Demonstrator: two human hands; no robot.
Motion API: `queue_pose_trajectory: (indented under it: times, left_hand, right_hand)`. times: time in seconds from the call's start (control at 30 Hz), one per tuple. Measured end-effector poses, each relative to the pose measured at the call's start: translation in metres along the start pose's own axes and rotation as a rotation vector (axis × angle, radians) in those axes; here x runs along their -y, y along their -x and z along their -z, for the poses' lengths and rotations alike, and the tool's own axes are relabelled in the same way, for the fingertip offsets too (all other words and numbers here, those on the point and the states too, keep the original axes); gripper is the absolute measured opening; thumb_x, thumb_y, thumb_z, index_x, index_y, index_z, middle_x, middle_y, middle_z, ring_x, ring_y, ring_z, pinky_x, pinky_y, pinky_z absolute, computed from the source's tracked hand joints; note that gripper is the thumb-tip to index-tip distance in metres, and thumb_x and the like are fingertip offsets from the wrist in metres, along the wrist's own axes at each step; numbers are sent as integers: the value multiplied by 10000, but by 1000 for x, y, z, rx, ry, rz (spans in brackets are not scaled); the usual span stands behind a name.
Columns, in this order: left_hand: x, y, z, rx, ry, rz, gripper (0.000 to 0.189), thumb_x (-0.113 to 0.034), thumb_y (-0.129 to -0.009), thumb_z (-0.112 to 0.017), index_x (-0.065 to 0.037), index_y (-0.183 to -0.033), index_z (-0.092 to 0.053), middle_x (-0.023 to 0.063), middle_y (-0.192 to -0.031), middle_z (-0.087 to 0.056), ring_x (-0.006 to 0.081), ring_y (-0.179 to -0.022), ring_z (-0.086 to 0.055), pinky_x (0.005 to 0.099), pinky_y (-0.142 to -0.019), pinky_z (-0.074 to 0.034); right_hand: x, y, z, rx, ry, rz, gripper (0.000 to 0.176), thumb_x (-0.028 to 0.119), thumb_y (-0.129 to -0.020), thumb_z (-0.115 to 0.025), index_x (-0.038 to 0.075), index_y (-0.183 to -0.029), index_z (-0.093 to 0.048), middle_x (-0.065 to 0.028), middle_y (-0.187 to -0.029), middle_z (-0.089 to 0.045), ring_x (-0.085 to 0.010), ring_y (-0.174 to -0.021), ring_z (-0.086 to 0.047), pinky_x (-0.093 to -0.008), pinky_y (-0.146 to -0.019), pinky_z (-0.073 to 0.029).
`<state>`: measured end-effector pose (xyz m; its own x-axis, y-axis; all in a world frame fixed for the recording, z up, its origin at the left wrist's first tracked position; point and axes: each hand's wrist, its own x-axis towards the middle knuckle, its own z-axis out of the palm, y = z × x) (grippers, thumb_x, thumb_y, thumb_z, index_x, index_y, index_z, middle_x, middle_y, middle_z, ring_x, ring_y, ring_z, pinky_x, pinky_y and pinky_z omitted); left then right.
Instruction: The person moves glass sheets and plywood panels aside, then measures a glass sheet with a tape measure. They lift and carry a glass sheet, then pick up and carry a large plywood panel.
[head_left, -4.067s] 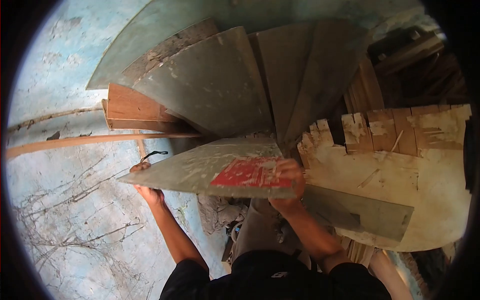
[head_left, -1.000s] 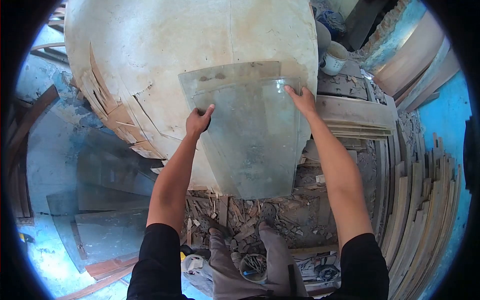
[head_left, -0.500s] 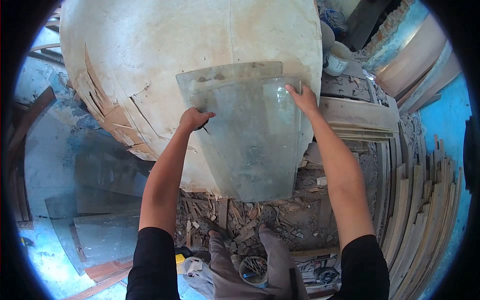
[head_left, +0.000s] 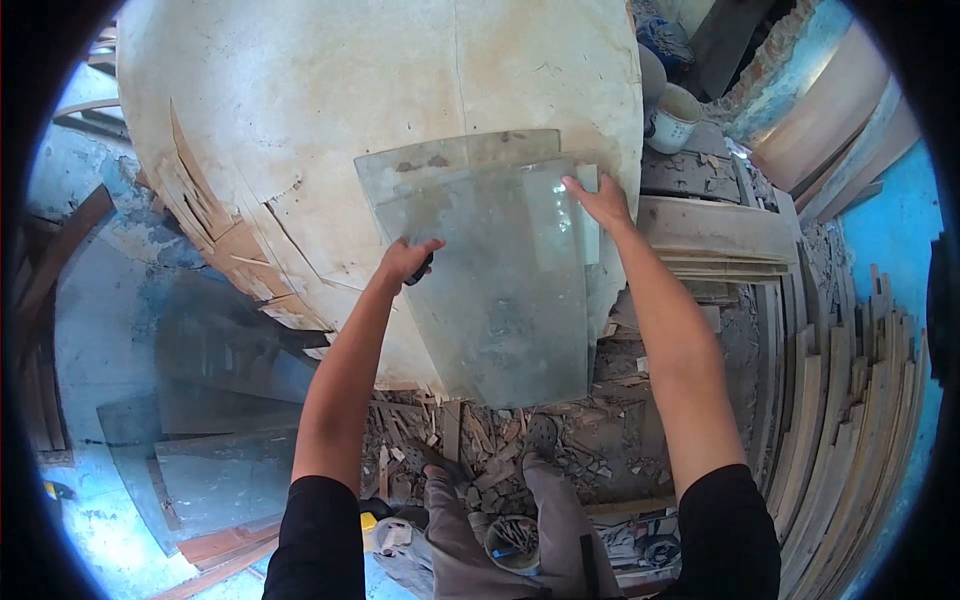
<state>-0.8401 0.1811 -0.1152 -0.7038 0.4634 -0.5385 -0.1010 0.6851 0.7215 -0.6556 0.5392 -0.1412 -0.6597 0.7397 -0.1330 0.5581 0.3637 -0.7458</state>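
Several dusty glass panes (head_left: 500, 290) lie overlapping on a large pale round board, their lower ends reaching past its front edge. My left hand (head_left: 405, 262) grips the top pane's left edge, thumb over the face and fingers mostly hidden. A small black object (head_left: 421, 269), too hidden to name, shows under that hand. Around the upper right edge my right hand (head_left: 603, 203) is closed, its thumb on top of the glass. A paler strip of another pane (head_left: 590, 225) shows beneath it.
The worn round board (head_left: 300, 80) has peeling layers at its left. Other glass sheets (head_left: 225, 480) lean at lower left. Long wooden strips (head_left: 850, 430) are stacked at right, near a white bucket (head_left: 675, 117). Rubble (head_left: 490, 440) and a small bucket (head_left: 512, 544) lie around my feet.
The top pane has slid slightly left over the panes beneath, uncovering a strip at its right. My left hand has shifted right and down; my right hand has moved slightly left.
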Motion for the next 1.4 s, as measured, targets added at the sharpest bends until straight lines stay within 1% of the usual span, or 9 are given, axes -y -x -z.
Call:
queue_pose_trajectory:
  times: [0.3, 0.5, 0.77, 1.0, 1.07, 1.17, 1.27, 1.3, 1.4]
  left_hand:
    - [23, -3, -18, -213, 70, -58, 800, -421, -794, -817, 70, -1347, -513, 92, -868, -655, 170, -687, -664, 310, -626, -540]
    - [46, -3, -24, -326, 153, -67, 978, -411, -806, -813, 83, -1523, -366, 114, -945, -655, 171, -722, -665, 301, -655, -536]
    - [53, 17, 2, -86, 367, -77, 865, -345, -870, -761, 60, -1531, -377, 151, -1212, -625, 179, -781, -672, 284, -703, -534]
    - [101, 4, 17, 166, 421, 47, 670, -340, -953, -630, -102, -1545, -423, 23, -1138, -593, 180, -917, -701, 257, -570, -432]
    - [134, -12, 18, 243, 441, 113, 682, -497, -994, -547, -145, -1559, -399, 5, -1384, -557, 201, -1192, -613, 336, -770, -443]
    - [183, -11, 7, 402, 304, 238, 740, -665, -988, -400, -275, -1610, -314, -36, -1689, -292, 259, -1542, -258, 531, -1204, -32]
    - [215, 26, -18, 482, 464, 301, 606, -556, -992, -557, -192, -1466, -453, 12, -1417, -567, 196, -1237, -570, 376, -1072, -443]
    - [220, 36, -35, 299, 510, 516, 482, -624, -945, -602, -247, -1244, -596, -5, -1068, -657, 173, -874, -654, 303, -717, -550]
    - [228, 123, -47, 556, 105, 526, 394, -677, -893, -606, -285, -882, -568, -26, -802, -605, 170, -599, -572, 300, -466, -466]
  right_hand:
    - [-15, 8, -17, -140, 21, -36, 1060, 740, -752, -741, -104, -1351, -511, -329, -1355, -570, -430, -1283, -561, -467, -1077, -446]
    - [-78, 82, -15, -323, -234, 108, 724, 487, -863, -793, -34, -1296, -538, -240, -1232, -628, -361, -1143, -619, -423, -972, -488]
    - [-312, 460, -10, 135, 161, -566, 969, 643, -887, -670, -86, -1471, -411, -303, -1547, -387, -431, -1416, -420, -508, -1153, -365]
    - [-302, 809, 41, 477, 501, -996, 783, 579, -869, -688, -10, -1371, -568, -265, -1379, -572, -408, -1372, -479, -506, -1095, -439]
    - [-255, 844, 51, 448, 346, -1015, 649, 556, -885, -656, -2, -1215, -663, -235, -1289, -633, -391, -1344, -500, -501, -1061, -474]
    - [-208, 873, 44, 349, 341, -942, 518, 482, -871, -651, 8, -1074, -703, -208, -1161, -673, -380, -1170, -605, -487, -1009, -504]
    - [-185, 893, 28, 275, 209, -1098, 522, 465, -885, -683, 60, -1211, -647, -224, -1305, -611, -404, -1209, -600, -508, -1008, -498]
    - [-169, 898, 30, 181, 160, -1092, 502, 443, -887, -684, 48, -1193, -639, -220, -1274, -619, -399, -1203, -603, -506, -1000, -503]
    - [-139, 911, 38, 80, 135, -1212, 440, 408, -896, -676, 59, -1161, -642, -201, -1226, -634, -376, -1200, -612, -486, -1011, -504]
